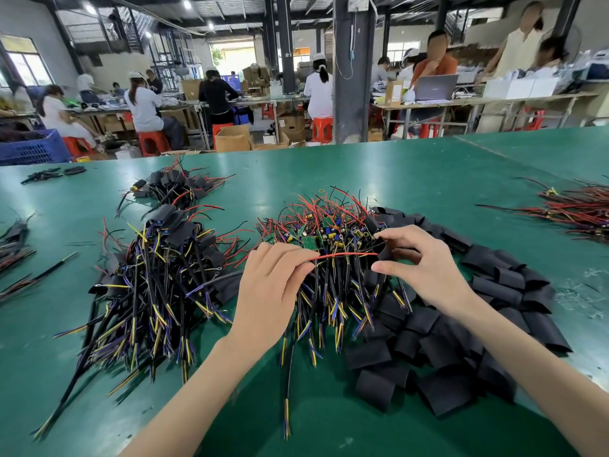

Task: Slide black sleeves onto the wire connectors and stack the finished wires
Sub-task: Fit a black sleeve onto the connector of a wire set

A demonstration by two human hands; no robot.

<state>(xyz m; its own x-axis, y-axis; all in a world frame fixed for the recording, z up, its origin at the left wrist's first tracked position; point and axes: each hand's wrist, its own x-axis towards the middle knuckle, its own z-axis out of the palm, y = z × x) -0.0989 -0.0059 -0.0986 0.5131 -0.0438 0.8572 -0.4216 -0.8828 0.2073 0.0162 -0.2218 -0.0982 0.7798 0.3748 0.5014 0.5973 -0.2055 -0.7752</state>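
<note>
The red wire (346, 254) is stretched level between both hands, just above the near side of the middle heap (324, 232) of bare wires and small green boards. The left hand (270, 291) pinches its left end, thumb and forefinger pressed tight, the other fingers curled under. The wire's right tip meets a black sleeve (385, 253). The right hand (428, 268) has that sleeve nipped between thumb and curled fingers, forefinger arched over the top. Whether the tip is inside the sleeve yet, I cannot tell.

Under and beside the right hand, the spare sleeves (478, 328) lie in a loose spread of flat black pieces, curving round the heap's right side toward the near edge. Left of the left hand sits the stack (164, 258) of sleeved wires, black cables fanning this way with yellow and blue ends. Behind it is a smaller stack (171, 188).

Far right, well apart, lies a bundle (580, 209) of red and black wires, with more strands (13, 249) at the left edge. All of it rests on the green tabletop (428, 166). Beyond that, people sit on red stools (153, 141).
</note>
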